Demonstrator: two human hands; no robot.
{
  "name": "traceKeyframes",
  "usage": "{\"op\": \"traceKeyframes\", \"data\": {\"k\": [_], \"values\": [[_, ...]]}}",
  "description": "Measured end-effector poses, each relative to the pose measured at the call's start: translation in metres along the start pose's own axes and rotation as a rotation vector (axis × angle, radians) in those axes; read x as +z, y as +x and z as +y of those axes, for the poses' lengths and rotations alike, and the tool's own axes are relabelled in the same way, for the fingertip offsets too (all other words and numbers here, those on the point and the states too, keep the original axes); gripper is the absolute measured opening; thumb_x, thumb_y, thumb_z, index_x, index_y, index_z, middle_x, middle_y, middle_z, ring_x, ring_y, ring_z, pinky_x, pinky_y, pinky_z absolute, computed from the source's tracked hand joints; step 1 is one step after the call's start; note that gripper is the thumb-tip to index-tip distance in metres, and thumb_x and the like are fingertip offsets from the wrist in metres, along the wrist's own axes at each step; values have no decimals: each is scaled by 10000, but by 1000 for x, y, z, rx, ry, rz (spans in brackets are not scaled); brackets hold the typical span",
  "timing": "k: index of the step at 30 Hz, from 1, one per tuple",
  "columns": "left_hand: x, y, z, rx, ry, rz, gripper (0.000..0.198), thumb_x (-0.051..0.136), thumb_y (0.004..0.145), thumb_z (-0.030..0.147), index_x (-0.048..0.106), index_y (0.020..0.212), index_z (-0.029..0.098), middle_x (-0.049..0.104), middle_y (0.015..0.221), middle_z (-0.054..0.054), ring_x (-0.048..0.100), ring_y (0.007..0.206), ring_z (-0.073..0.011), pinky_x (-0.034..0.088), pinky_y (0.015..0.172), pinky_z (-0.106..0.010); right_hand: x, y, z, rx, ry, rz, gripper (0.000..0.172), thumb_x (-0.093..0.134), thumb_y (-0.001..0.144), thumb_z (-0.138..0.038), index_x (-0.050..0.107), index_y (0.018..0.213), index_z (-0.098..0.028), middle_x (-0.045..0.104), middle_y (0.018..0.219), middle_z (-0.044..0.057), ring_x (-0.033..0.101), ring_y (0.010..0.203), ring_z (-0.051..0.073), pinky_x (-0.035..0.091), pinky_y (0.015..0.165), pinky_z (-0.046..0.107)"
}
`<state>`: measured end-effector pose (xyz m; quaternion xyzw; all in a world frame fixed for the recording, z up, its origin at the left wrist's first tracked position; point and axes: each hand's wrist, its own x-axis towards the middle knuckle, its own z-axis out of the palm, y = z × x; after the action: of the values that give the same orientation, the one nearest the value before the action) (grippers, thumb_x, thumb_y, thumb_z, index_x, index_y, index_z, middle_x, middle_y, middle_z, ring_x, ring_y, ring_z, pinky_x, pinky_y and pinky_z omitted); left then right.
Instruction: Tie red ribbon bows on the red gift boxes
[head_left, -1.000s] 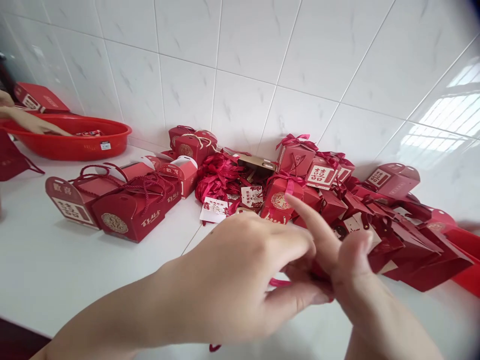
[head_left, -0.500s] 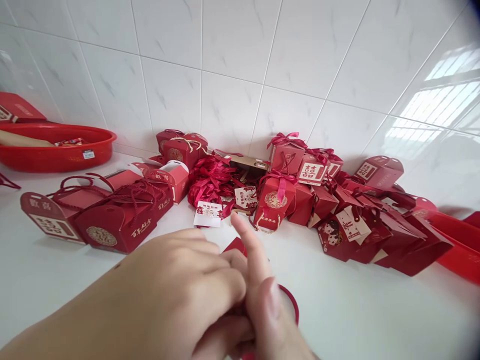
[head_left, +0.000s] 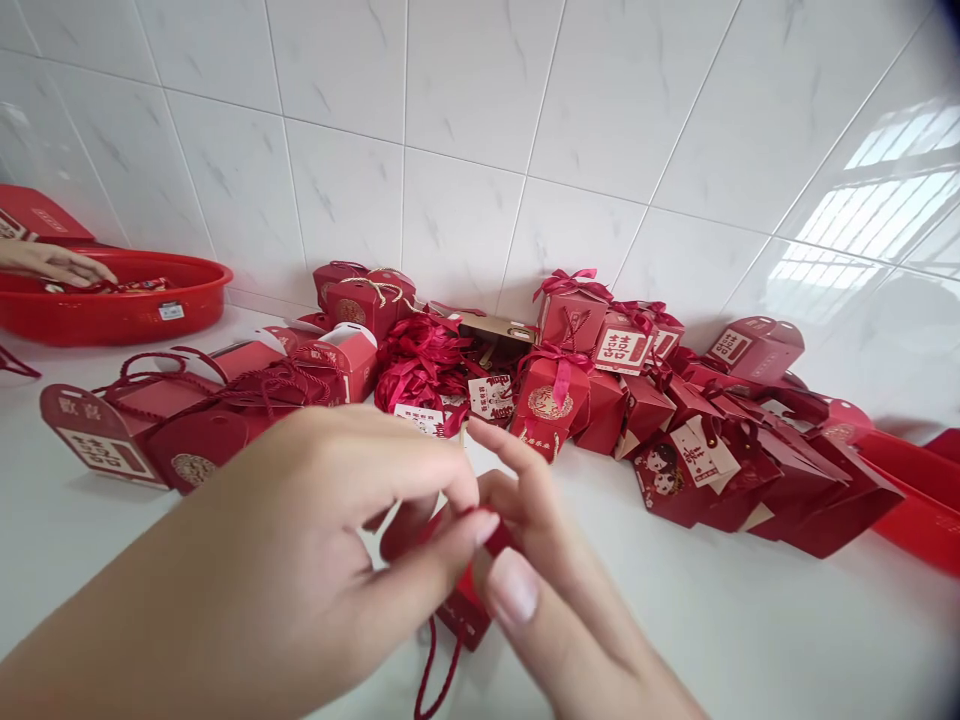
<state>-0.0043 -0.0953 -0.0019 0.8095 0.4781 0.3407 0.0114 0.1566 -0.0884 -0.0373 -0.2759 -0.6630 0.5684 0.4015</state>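
In the middle foreground, my left hand (head_left: pixel 322 540) has its thumb and index finger pinched on a short strip of dark red ribbon (head_left: pixel 497 540). My right hand (head_left: pixel 555 570) meets it from the right, its thumb against the same ribbon and its index finger raised. Under both hands is a small red gift box (head_left: pixel 465 608), mostly covered by my fingers. A dark red cord handle (head_left: pixel 444 680) hangs down from the box toward me. How the ribbon runs behind my fingers is hidden.
Red gift boxes (head_left: pixel 112 450) with cord handles stand at left, more boxes (head_left: pixel 795 480) at right. Behind my hands lie a heap of red ribbons (head_left: pixel 420 355) and printed tags (head_left: pixel 491 398). Another person's hand (head_left: pixel 67 265) reaches into a red basin (head_left: pixel 112 320). A tiled wall backs the table.
My left hand has turned, bringing its thumb and index finger up to pinch the ribbon, now in view. The cord handle shows lower left of before. Another person's hand appears in the basin.
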Motion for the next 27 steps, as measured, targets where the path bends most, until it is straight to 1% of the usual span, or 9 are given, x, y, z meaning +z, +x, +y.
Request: {"op": "traceKeyframes", "data": {"k": [2, 4, 7, 11, 15, 18, 21, 23, 27], "values": [[-4, 5, 0, 27, -6, 26, 179, 572, 791, 236, 601, 615, 218, 539, 502, 69, 472, 456, -71, 353, 426, -182, -13, -3, -7, 54, -40, 21, 515, 541, 828, -592, 494, 1252, -305, 602, 911, 31, 581, 741, 163, 499, 630, 261], [-5, 7, 1, 24, -26, 46, 185, 544, 805, 219, 593, 626, 214, 543, 510, 62, 477, 466, -77, 362, 433, -183, -27, -4, -12, 76, -139, 79, 366, 593, 823, -525, 600, 1078, -264, 608, 860, 36, 574, 719, 159, 498, 621, 253], [1, 8, 1, 3, -54, 24, 182, 520, 804, 203, 569, 629, 206, 551, 528, 51, 485, 488, -88, 375, 455, -195, -44, -4, -15, 39, -325, 104, 268, 571, 855, -472, 635, 927, -221, 599, 732, 35, 518, 595, 136, 438, 498, 228], [11, 10, -2, 14, -86, -77, 198, 506, 805, 189, 516, 608, 200, 536, 525, 54, 482, 504, -90, 384, 502, -211, -56, -1, -16, -24, -600, -10, 245, 572, 864, -443, 615, 800, -210, 562, 646, 13, 449, 543, 119, 366, 459, 226], [15, 13, -7, 11, -17, -257, 190, 477, 838, 217, 500, 650, 205, 552, 592, 41, 509, 565, -112, 392, 548, -235, -64, -1, -14, 34, -814, -157, 378, 442, 932, -433, 500, 640, -200, 438, 541, -19, 367, 501, 104, 285, 451, 235], [22, 15, -14, 43, 108, -434, 44, 511, 801, 187, 545, 793, 215, 602, 777, 2, 566, 747, -169, 434, 658, -275, -68, 0, -11, 130, -950, -243, 393, 396, 950, -423, 498, 644, -199, 464, 538, -17, 383, 497, 106, 262, 465, 251], [35, 22, -21, 74, 216, -621, 157, 520, 743, 120, 559, 876, 196, 596, 928, -48, 560, 914, -222, 454, 768, -327, -69, 4, -6, 199, -1118, -247, 363, 398, 947, -375, 521, 655, -197, 523, 573, -4, 420, 525, 115, 263, 492, 265], [44, 29, -26, 55, 257, -732, 175, 511, 721, 97, 560, 867, 179, 581, 974, -77, 543, 964, -244, 463, 777, -346, -69, 9, -1, 226, -1195, -248, 364, 408, 936, -351, 493, 620, -192, 538, 581, 0, 424, 536, 119, 259, 499, 269], [55, 41, -31, -19, 281, -831, 137, 538, 721, 165, 564, 855, 174, 554, 1054, -114, 518, 1004, -287, 477, 732, -373, -67, 18, 9, 246, -1269, -263, 390, 393, 925, -320, 404, 560, -181, 513, 560, -5, 379, 517, 113, 227, 486, 271]]}}
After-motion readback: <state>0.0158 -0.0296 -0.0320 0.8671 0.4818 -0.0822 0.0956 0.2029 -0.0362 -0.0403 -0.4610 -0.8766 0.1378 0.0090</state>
